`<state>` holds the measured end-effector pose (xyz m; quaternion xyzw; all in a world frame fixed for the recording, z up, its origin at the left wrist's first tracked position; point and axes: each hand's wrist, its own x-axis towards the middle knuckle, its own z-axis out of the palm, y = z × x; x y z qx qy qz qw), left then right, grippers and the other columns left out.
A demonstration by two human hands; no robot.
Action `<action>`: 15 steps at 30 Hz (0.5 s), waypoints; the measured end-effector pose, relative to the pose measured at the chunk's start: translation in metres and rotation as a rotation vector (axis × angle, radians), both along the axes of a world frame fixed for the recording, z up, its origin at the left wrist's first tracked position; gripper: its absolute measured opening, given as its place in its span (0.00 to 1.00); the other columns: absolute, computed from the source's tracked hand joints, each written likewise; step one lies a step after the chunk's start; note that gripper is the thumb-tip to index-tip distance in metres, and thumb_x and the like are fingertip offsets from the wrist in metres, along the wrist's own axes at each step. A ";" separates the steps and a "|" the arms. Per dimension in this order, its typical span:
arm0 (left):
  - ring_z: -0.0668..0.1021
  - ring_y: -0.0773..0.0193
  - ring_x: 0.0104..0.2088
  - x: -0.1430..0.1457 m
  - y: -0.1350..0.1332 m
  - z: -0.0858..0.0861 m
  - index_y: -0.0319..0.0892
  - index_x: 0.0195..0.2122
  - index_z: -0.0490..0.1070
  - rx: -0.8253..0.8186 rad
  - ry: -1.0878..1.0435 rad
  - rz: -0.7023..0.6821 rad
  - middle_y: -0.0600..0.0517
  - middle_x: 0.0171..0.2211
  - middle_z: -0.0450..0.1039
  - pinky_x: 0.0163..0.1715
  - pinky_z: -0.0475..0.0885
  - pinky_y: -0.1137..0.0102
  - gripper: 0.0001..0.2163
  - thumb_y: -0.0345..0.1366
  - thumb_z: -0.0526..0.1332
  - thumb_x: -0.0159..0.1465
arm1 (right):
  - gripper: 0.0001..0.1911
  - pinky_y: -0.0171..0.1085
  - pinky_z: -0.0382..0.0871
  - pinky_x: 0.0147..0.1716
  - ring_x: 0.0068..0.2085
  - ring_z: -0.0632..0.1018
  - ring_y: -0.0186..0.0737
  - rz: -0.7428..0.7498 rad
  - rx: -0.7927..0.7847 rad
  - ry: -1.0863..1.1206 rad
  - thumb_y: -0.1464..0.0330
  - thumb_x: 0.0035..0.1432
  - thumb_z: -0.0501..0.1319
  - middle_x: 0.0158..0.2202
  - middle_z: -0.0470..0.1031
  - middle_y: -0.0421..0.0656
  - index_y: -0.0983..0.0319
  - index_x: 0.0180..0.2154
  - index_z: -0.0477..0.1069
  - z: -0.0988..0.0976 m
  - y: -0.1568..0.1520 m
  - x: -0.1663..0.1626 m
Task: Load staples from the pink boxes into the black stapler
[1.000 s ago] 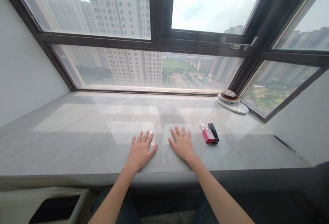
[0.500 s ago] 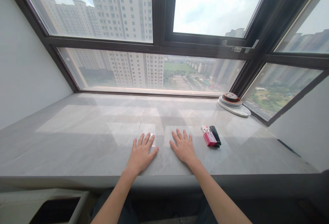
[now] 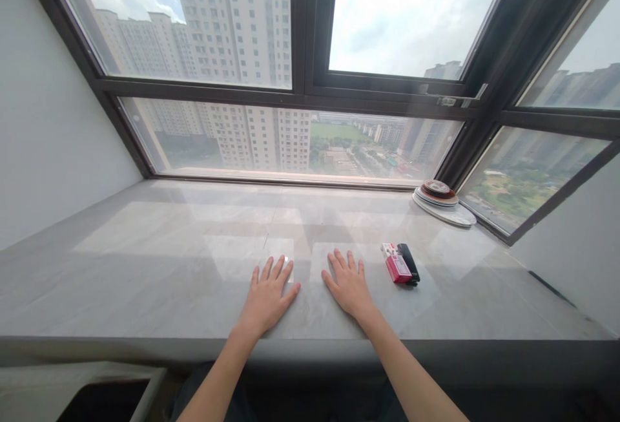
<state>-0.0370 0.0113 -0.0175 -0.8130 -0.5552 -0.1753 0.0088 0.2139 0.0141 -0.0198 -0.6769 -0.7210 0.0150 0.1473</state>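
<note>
My left hand (image 3: pixel 266 296) lies flat and open, palm down, on the grey marble sill (image 3: pixel 145 267), fingers spread. My right hand (image 3: pixel 349 285) rests the same way a little to its right, open and holding nothing. Just right of my right hand sit a small red and white pack (image 3: pixel 396 264) and a black lighter (image 3: pixel 409 262) side by side, a short gap from my fingers.
A stack of round plates or coasters (image 3: pixel 442 204) stands in the back right corner of the sill. Dark window frames (image 3: pixel 300 95) run behind the sill, with tall buildings outside. White walls close both sides. A pale box edge (image 3: pixel 82 377) shows at lower left.
Both hands stay flat in the same place on the sill. The view has tilted slightly, so everything sits a bit lower in the picture.
</note>
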 end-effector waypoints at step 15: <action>0.50 0.49 0.73 0.000 0.002 -0.004 0.51 0.74 0.32 0.006 -0.039 0.024 0.51 0.73 0.50 0.69 0.46 0.48 0.34 0.52 0.47 0.73 | 0.38 0.59 0.36 0.68 0.73 0.43 0.55 -0.004 0.019 0.030 0.52 0.71 0.45 0.74 0.46 0.38 0.51 0.74 0.31 -0.001 0.001 0.001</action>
